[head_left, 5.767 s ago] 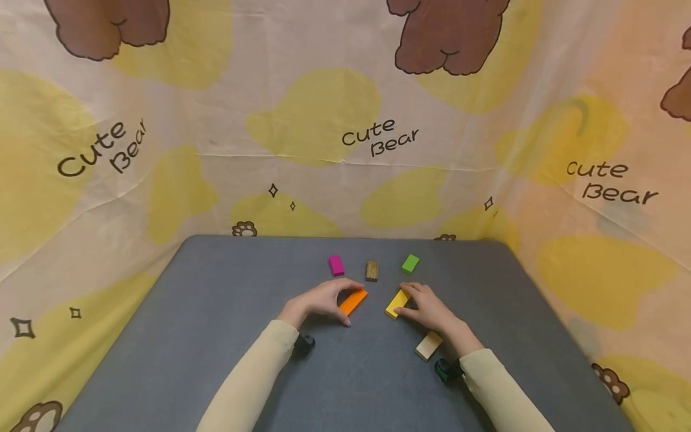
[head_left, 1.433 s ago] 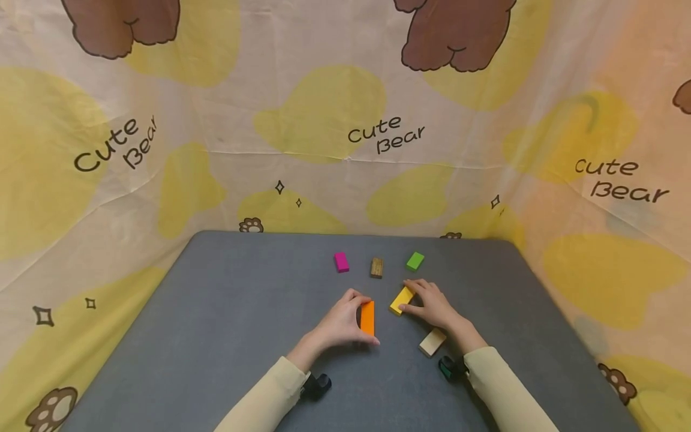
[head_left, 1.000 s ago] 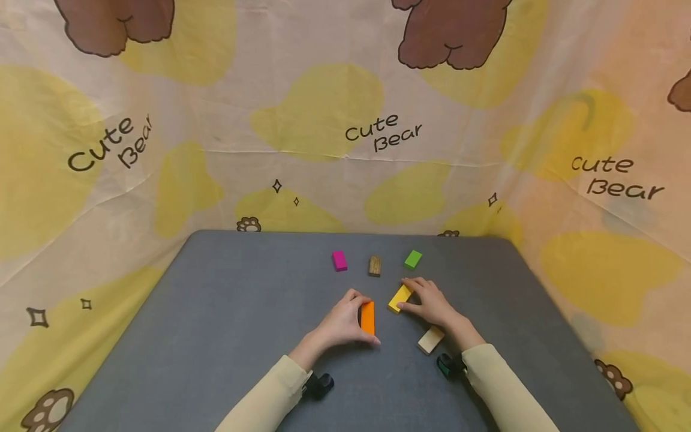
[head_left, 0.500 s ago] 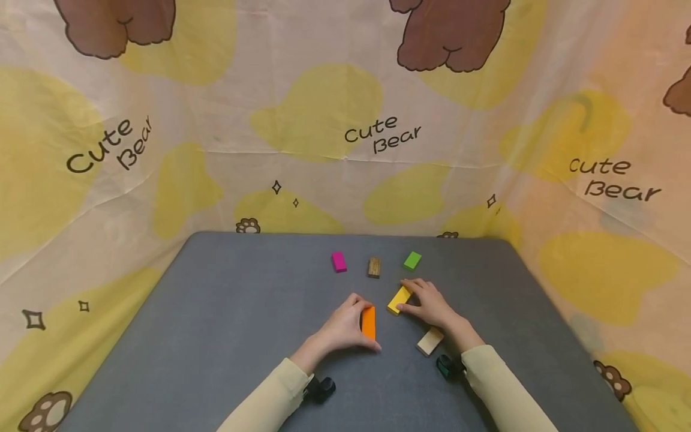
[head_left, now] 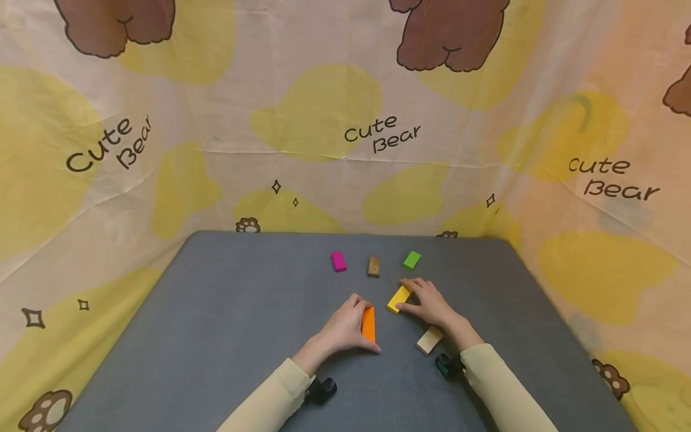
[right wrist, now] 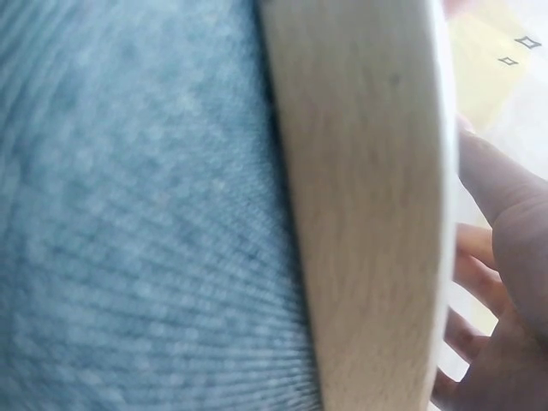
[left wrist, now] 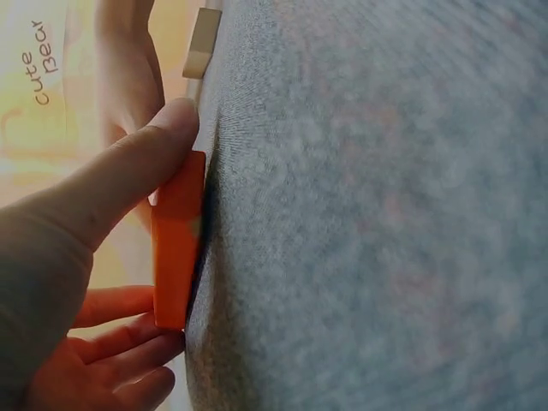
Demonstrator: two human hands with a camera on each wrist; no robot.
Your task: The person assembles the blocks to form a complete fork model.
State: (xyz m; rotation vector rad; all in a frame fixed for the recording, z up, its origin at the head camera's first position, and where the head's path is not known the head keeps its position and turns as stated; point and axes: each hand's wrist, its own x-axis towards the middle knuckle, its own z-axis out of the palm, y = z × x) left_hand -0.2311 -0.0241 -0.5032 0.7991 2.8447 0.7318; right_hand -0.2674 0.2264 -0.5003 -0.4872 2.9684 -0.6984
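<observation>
The step in hand looks like gripping and setting blocks: near the centre of the head view's lower half, the left hand (head_left: 344,328) grasps the orange block (head_left: 369,324) by its ends between thumb and fingers, at or just above the tabletop (head_left: 259,294). To its upper right, the right hand (head_left: 433,305) pinches the yellow block (head_left: 398,299). The next move seems to call for steady, level control of both, clear of the pale wooden block (head_left: 429,341) just below the right hand.

The tabletop is dark grey, with a fabric-like weave in the wrist views. Toward its far edge lie magenta (head_left: 338,261), brown (head_left: 374,267) and green (head_left: 412,260) blocks, well apart. A creased "Cute Bear" fabric (head_left: 318,183) fills the frame's upper half.
</observation>
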